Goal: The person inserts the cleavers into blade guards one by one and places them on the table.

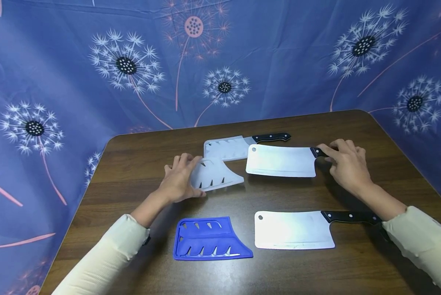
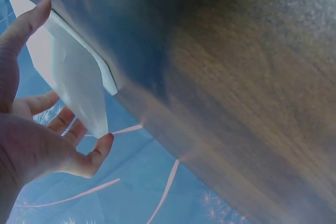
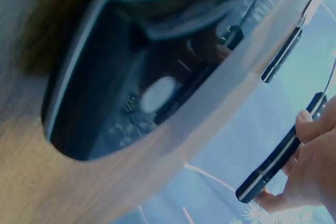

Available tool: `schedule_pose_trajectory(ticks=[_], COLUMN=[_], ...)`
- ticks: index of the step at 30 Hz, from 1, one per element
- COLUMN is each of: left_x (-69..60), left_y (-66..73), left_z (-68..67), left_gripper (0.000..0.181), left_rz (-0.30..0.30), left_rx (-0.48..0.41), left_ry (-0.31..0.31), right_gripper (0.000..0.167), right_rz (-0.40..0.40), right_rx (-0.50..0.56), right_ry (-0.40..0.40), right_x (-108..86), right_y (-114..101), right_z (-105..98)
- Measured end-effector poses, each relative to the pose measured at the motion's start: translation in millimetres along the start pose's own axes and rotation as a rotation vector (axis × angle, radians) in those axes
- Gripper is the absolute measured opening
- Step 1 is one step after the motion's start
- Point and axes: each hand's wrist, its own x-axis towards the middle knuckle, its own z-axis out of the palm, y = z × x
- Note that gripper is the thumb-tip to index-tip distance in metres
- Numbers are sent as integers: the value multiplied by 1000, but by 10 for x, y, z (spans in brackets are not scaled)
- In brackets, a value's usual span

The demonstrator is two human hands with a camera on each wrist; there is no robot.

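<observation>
My left hand [image 1: 179, 180] grips a white slotted blade guard [image 1: 215, 174] by its left end, thumb at the near edge. In the left wrist view the guard [image 2: 73, 72] is tilted between thumb and fingers. With my right hand [image 1: 347, 166] I hold a cleaver [image 1: 281, 161] by its black handle, blade pointing left toward the guard, a gap between them. The right wrist view shows that handle [image 3: 278, 156] in the fingers. A blue blade guard [image 1: 213, 239] and a second cleaver [image 1: 294, 230] lie in front, apart from each other.
Behind the held things lies another knife [image 1: 271, 137], its blade inside a white guard [image 1: 225, 148]. The second cleaver's handle [image 1: 349, 216] reaches under my right forearm. A blue dandelion-print cloth [image 1: 279, 82] hangs behind the wooden table [image 1: 132, 164].
</observation>
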Motion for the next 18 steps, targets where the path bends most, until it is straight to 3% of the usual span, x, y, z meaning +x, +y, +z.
schedule_pose_trajectory(ticks=[12, 18], left_x=[6, 9], left_y=[-23, -29], left_z=[-116, -153], left_gripper=[103, 104], left_rz=[22, 51], left_rx=[21, 48], left_ry=[125, 204], right_gripper=[61, 63], right_rz=[-82, -101], right_rx=[25, 27], right_ry=[212, 255], right_x=[21, 35], right_y=[-20, -41], right_z=[-69, -104])
